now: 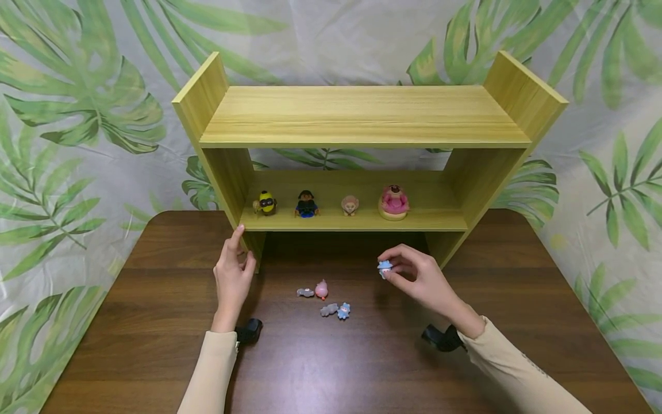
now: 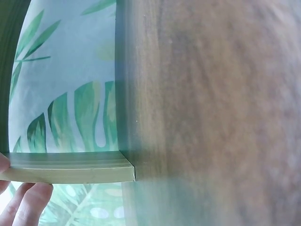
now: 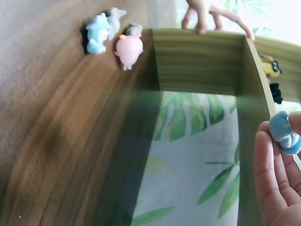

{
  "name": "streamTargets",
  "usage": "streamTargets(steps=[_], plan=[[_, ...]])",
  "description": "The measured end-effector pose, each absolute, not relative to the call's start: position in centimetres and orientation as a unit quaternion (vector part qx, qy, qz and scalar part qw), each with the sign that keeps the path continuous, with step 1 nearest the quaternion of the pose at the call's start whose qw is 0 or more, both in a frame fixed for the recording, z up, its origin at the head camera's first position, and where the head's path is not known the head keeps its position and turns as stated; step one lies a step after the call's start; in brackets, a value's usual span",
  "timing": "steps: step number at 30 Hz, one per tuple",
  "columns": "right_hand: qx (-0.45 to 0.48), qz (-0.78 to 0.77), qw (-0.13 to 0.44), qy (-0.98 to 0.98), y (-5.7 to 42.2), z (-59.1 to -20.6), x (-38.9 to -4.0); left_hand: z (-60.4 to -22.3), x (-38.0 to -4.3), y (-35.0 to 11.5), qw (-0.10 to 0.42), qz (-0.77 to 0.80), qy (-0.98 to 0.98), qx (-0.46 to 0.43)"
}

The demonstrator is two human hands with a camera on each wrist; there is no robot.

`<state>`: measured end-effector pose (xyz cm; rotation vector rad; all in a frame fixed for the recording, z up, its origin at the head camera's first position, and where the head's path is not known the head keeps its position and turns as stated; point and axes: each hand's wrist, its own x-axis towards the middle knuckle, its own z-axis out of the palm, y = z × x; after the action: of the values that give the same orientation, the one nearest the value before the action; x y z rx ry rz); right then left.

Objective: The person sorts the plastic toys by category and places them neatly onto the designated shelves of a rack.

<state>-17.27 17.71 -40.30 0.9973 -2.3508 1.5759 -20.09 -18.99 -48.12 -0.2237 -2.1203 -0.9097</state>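
Note:
My right hand (image 1: 416, 276) pinches a small blue figurine (image 1: 385, 268) between thumb and fingers, in front of the shelf's lower opening. The right wrist view shows that blue figurine (image 3: 282, 132) close to the board's front edge. With thumb and fingers on either side, my left hand (image 1: 234, 279) holds the front edge of the left side panel (image 2: 70, 174) of the wooden shelf (image 1: 362, 115). On the table between the hands lie a pink figurine (image 1: 321, 289), another blue figurine (image 1: 343, 311) and two grey ones (image 1: 305, 292), (image 1: 328, 310).
Along the shelf's middle board stand a yellow-and-brown figure (image 1: 266, 203), a figure in blue with black binoculars (image 1: 307, 204), a small pale pink figure (image 1: 349, 205) and a larger pink bear (image 1: 394, 202). A dark wooden table (image 1: 331, 368) carries the shelf; leaf-print cloth (image 1: 351, 40) hangs behind.

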Motion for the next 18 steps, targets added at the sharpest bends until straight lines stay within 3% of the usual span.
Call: streamTargets(steps=[18], plan=[[0.316, 0.529, 0.119, -0.779, 19.2, -38.4, -18.1, -48.2, -20.1, -19.0, 0.4, -0.36, -0.838, -0.085]])
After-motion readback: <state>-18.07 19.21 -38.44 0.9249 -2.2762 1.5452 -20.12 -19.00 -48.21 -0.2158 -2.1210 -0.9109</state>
